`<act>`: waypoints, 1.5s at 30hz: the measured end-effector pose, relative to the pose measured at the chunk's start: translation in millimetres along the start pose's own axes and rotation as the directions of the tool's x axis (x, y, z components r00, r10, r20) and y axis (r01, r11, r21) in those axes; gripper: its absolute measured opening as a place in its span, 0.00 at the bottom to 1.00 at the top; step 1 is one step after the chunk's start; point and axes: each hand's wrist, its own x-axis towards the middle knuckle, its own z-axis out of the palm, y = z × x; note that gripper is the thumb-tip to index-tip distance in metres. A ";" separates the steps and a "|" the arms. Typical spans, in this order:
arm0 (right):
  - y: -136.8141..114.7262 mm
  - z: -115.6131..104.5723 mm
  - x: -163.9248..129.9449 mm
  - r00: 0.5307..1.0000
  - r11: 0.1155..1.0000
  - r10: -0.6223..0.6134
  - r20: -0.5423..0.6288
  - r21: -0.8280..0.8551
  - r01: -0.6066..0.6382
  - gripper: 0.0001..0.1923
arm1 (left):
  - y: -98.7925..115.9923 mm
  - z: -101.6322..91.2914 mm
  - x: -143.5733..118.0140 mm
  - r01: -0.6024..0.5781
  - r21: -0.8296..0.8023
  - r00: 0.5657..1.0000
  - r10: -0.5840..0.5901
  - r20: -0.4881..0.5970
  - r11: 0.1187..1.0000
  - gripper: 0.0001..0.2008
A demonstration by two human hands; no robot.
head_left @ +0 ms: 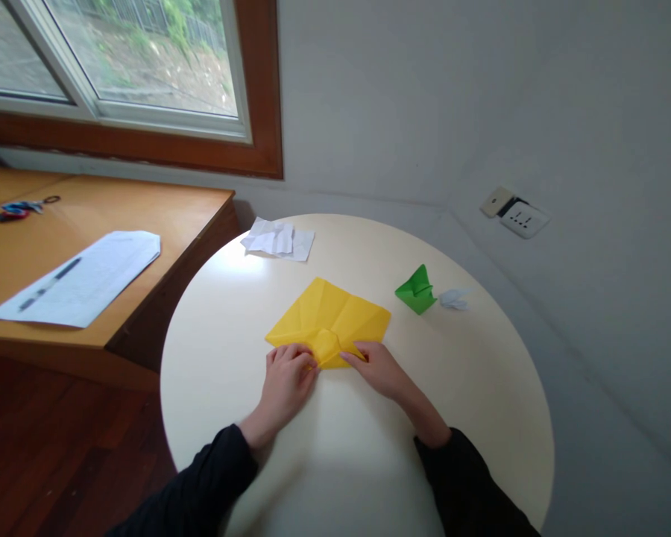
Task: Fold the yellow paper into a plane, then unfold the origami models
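Observation:
A sheet of yellow paper with several creases lies on the round white table in front of me. My left hand is closed on its near left edge, fingers curled and thumb pressed to the paper. At the near right edge, my right hand pinches the sheet between thumb and fingers. Between the hands, the near part of the paper is partly folded and raised. Part of the near edge is hidden under my fingers.
On the round table are a green folded paper, a crumpled white scrap and white papers. A wooden desk at left bears a paper sheet, a pen and scissors. A wall socket is right.

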 end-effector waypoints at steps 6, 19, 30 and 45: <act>-1.6 6.4 5.2 0.995 0.998 -0.020 -0.097 -0.057 0.015 0.20 | 0.9 0.4 4.7 0.051 -0.027 0.998 -0.050 0.046 0.998 0.08; 13.1 23.8 7.9 0.970 0.995 -0.088 -0.227 -0.054 0.078 0.11 | 6.7 -1.5 5.0 0.082 0.057 0.992 -0.087 0.088 0.995 0.08; 22.7 3.0 -11.2 0.949 0.944 -0.315 -0.026 0.096 0.316 0.04 | 3.1 -0.3 1.5 0.025 0.024 0.998 -0.026 0.054 0.999 0.05; 22.5 13.7 -16.0 0.970 0.973 -0.196 -0.145 0.097 0.211 0.05 | 4.5 0.4 -1.2 -0.117 -0.052 0.991 0.120 0.063 0.992 0.04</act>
